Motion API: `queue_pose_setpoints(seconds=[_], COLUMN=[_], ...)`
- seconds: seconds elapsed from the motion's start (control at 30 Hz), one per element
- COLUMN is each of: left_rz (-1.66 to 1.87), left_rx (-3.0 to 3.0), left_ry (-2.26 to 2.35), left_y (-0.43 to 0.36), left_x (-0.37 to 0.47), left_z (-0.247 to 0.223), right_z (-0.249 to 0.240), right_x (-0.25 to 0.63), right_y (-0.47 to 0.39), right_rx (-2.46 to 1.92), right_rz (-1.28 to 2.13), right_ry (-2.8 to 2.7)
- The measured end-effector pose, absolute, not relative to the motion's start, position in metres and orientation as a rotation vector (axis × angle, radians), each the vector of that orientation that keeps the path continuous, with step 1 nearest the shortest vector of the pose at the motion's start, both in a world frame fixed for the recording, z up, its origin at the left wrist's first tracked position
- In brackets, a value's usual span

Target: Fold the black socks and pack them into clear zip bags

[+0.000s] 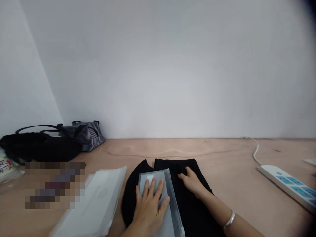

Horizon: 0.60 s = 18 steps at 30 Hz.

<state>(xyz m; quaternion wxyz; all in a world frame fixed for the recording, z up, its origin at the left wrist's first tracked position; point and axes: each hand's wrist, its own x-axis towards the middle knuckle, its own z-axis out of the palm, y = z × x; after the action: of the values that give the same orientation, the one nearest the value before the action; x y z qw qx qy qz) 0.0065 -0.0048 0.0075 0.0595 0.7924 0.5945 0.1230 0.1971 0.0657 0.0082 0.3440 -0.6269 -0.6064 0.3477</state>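
Note:
A black cloth garment (195,210) lies spread on the wooden table (234,171) at the bottom centre. On its left part rests a translucent plastic zip bag (172,197), partly off the cloth's visible middle. My left hand (149,205) lies flat on the bag with its fingers spread. To the right, my right hand (191,182) is on the black cloth, with thumb and forefinger at a raised fold; its other fingers are curled under. A silver bracelet (229,220) circles the right wrist. The lower ends of bag and cloth run out of the picture.
Left of the cloth lies a stack of translucent bags (98,197). Farther left are a pixelated patch, a black bag (41,148) and a striped bag (90,136) near the wall. A white power strip (286,184) with its cord sits at the right.

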Motion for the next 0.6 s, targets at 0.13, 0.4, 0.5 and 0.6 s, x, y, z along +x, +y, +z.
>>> queue_pose_setpoints(seconds=[0.13,0.4,0.5,0.6], left_rz=[0.381,0.591,0.684,0.809], left_rx=[2.4,2.211,2.167,2.127], left_ry=[1.807,1.888,1.895,1.863], left_y=[-0.004,0.003,0.006,0.009], left_x=[0.007,0.004,-0.002,-0.011], left_z=[0.006,0.003,0.006,0.009], right_z=[0.012,0.024,0.028,0.024], right_x=[0.235,0.246,0.233,0.226], right_y=[0.082,0.104,0.092,0.075], right_rx=[-1.663,-1.754,-1.682,-1.507], right_rz=[0.854,0.463,0.249,0.069], right_ry=[-1.526,-1.628,-1.767,-2.195])
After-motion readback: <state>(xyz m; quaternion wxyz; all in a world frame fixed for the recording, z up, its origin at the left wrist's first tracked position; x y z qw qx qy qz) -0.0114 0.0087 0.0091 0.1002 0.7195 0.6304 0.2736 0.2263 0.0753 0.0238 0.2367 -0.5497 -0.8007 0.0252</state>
